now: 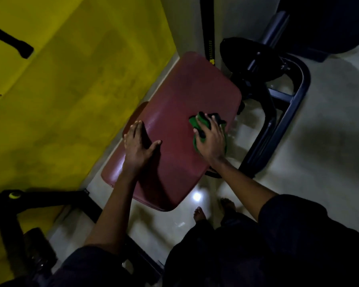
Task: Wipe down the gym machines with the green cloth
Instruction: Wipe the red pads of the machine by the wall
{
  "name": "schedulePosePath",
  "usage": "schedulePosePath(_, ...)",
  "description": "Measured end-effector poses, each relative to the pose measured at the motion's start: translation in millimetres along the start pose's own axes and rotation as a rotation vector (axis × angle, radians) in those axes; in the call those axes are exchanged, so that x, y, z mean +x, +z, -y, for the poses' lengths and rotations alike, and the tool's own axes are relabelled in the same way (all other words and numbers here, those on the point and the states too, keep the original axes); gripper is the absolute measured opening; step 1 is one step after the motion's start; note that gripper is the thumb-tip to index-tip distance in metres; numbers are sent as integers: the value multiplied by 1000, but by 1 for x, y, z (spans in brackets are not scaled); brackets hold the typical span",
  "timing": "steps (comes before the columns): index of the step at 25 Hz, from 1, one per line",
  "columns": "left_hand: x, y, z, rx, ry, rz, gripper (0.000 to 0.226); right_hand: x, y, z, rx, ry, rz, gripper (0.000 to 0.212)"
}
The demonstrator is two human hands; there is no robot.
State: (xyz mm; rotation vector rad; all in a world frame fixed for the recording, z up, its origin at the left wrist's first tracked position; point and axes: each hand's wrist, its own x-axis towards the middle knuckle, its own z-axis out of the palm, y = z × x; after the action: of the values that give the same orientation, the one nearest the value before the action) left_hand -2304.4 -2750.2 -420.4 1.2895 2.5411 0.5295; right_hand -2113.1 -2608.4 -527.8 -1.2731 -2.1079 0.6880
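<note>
In the head view, a red pad [187,96] of a gym machine is seen from above, and everything else is placed against it. The left hand [138,145] is laid flat on the pad's left edge, fingers straight and thumb spread, with nothing held; it seems to be used as a brace. The right hand [210,139] is set on the pad's right side, its fingers curled over the green cloth [195,144], which is bunched beneath the palm and pressed against the pad. A dark patch is seen at the fingertips; in this dim light it may be a fold of the cloth, but that cannot be settled.

A dark frame [278,129] stands to the right of the pad, a yellow wall [71,79] to its left, and pale floor [319,162] lies under and around it. Bare feet [199,213] are seen just below the pad's near end.

The task is judged to be in its wiping step on this pad. How much of the pad has been covered cannot be read from the surface. The frame and the other machines at the edges are taken to be left to do.
</note>
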Motion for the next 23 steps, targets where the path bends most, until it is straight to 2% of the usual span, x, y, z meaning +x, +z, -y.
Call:
schedulePosePath(1,2,-1,0,-8,1,22,92,6,2,7,-4,-2,-11,41)
schedulePosePath(2,4,-4,2,-16,0,49,92,7,5,13,-21,-81,4,41)
schedulePosePath(5,13,-20,23,-74,33,170,89,0,11,27,-67,-439,115,41)
schedulePosePath(7,12,-28,36,-132,44,203,87,6,11,35,-67,-553,153,40)
schedulePosePath(9,5,-29,36,-162,15,186,86,23,10,43,-67,-545,164,42)
schedulePosePath(13,1,-20,29,-80,6,116,88,44,10,66,-39,-292,125,43)
schedulePosePath(14,2,-19,29,-81,0,107,89,43,14,72,-43,-316,123,42)
schedulePosePath(15,2,-18,30,-90,-13,100,90,40,18,76,-75,-435,147,40)
schedulePosePath(17,2,-17,30,-92,-39,83,92,37,22,81,-170,-834,259,37)
schedulePosePath(18,3,-16,29,-89,-45,71,93,41,19,83,-188,-971,313,37)
schedulePosePath(19,3,-15,27,-85,-46,66,94,48,15,86,-187,-1023,345,37)
schedulePosePath(21,3,-15,25,-91,-35,74,99,65,10,92,-148,-946,324,40)
schedulePosePath(23,4,-15,27,-105,-25,78,102,84,6,97,-130,-754,272,42)
